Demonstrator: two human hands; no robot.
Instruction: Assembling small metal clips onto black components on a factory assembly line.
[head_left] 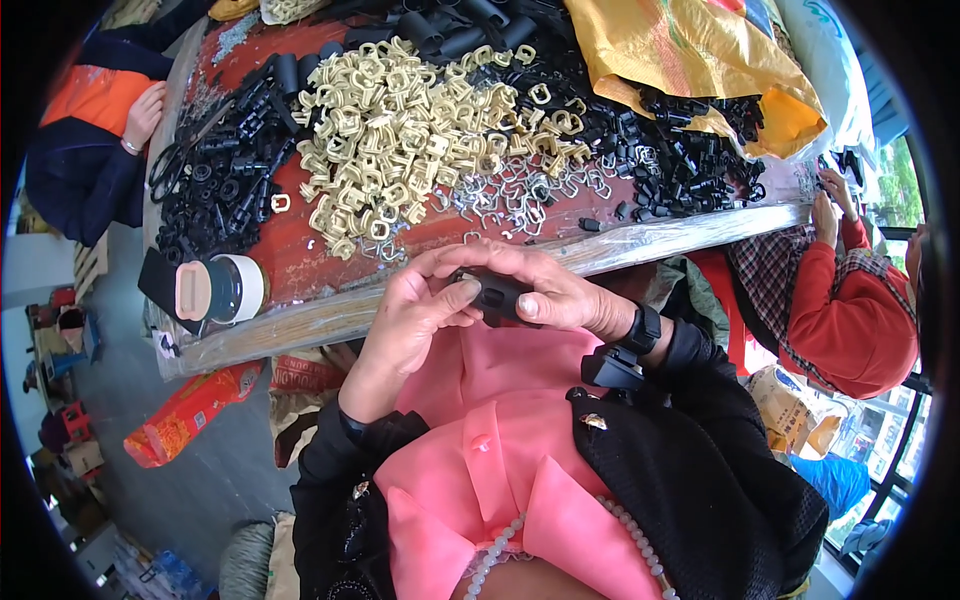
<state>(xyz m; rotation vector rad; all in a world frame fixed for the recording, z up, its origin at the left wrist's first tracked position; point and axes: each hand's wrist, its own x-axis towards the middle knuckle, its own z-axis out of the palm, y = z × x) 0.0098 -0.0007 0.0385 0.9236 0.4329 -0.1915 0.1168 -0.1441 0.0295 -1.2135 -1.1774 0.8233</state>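
Observation:
Just in front of the table's near edge, a black plastic part (500, 297) with a rounded body and a slot is held in both hands. My left hand (418, 305) is closed on its left end, thumb pressed along the side. Wrapped over the right end is my right hand (562, 290), its thumb on the part's near face. The fingers hide much of the piece. Beyond the hands lie a heap of cream-coloured plastic clips (390, 130) and a scatter of bent metal clips (510, 190).
Black plastic parts (225, 190) pile up at left, with more (690, 170) at right beside a yellow woven sack (680, 50). A round white-rimmed container (240, 288) stands at the table's left corner (175, 350). Co-workers' sleeves show at left (100, 160) and right (850, 310).

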